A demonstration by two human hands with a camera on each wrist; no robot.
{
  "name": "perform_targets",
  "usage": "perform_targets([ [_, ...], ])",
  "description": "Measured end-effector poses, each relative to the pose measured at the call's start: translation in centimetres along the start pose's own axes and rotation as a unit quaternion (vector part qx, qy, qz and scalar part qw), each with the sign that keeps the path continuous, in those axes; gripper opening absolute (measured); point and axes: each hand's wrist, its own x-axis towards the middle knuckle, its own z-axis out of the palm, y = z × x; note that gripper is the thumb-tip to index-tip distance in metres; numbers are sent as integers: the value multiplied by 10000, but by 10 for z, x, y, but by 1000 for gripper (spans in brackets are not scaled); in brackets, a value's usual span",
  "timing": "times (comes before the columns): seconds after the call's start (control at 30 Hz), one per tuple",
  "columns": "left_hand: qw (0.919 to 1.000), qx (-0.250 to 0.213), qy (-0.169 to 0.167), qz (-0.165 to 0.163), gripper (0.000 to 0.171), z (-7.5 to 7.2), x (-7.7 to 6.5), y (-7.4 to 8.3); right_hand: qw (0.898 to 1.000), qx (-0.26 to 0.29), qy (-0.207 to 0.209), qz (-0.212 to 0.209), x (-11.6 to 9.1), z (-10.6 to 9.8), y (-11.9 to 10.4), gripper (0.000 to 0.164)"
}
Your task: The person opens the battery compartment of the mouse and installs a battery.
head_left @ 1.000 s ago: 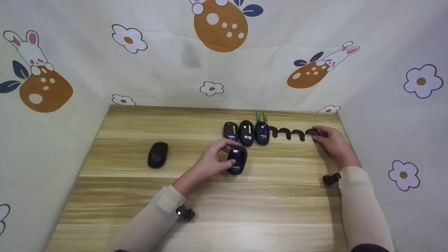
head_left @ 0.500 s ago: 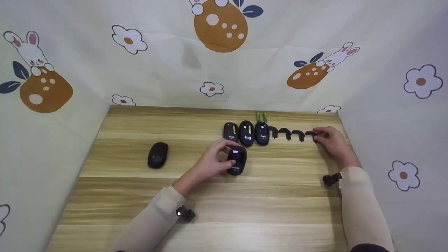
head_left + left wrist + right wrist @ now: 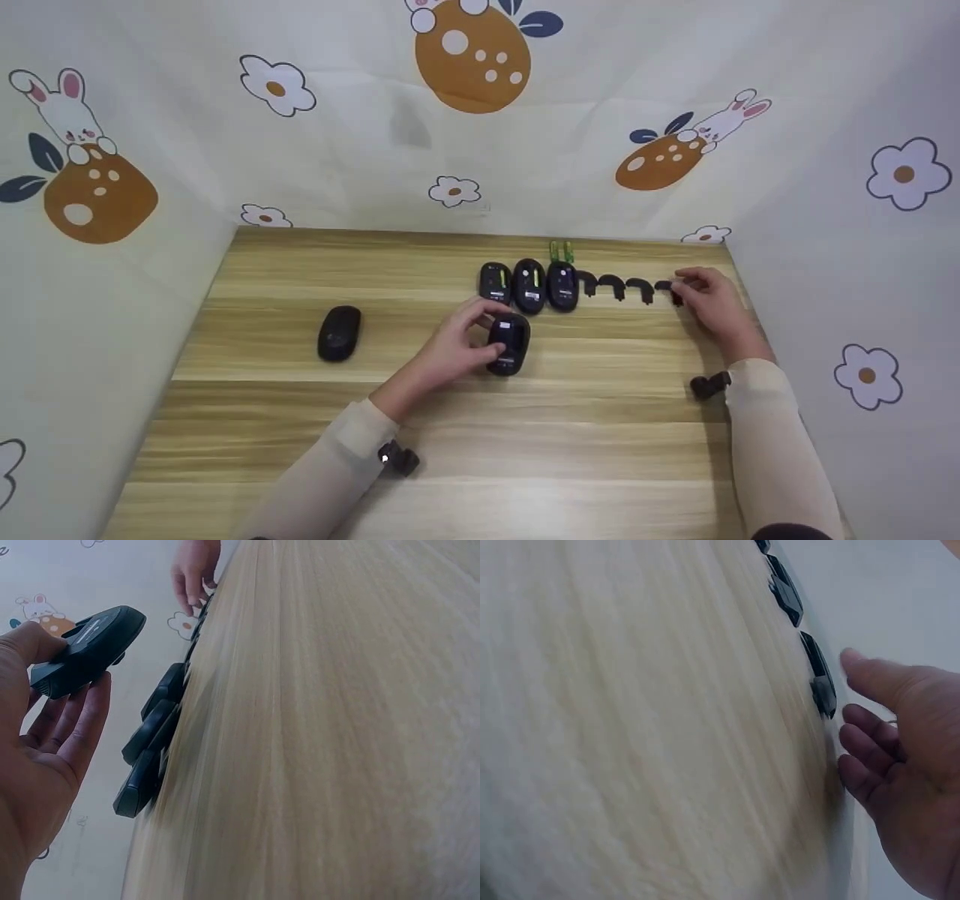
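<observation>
My left hand (image 3: 457,337) grips a black computer mouse (image 3: 510,345) above the table, its underside up and its battery bay uncovered. In the left wrist view the mouse (image 3: 94,652) sits between thumb and fingers, clear of the tabletop. By the right end of a row of curved black battery covers (image 3: 611,285) is my right hand (image 3: 712,304). The last cover (image 3: 822,679) lies on the table beside its thumb and fingertips. A small gap shows between them in the right wrist view, and the fingers are loosely bent around nothing.
Three upturned black mice (image 3: 529,286) stand side by side at the back. Behind the right one lie two green batteries (image 3: 561,251). Another mouse (image 3: 339,333), right side up, is on the left of the wooden table (image 3: 570,450). A patterned cloth wall (image 3: 360,165) borders the back.
The last battery cover has gone from tilted in my right fingers to flat at the row's end. My right hand has let go and risen slightly. My left hand keeps still with the mouse.
</observation>
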Motion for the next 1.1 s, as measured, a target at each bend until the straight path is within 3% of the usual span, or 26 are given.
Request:
perform_targets([
  [0.17,10000,-53,12,-31,54,-1,-1,0,9959,460,782,62,4,15,-8,39],
  [0.3,10000,-61,14,-20,54,-1,-1,0,9933,637,967,-31,7,27,-23,36],
  [0.5,10000,-35,60,-69,54,-1,0,-1,9962,721,463,-141,16,46,-54,38],
  [0.8,10000,63,68,-26,54,-3,1,-2,9959,572,-83,-702,34,73,-93,36],
  [1.1,10000,-37,85,35,53,-4,1,-1,9921,523,-766,-850,53,99,-111,44],
])
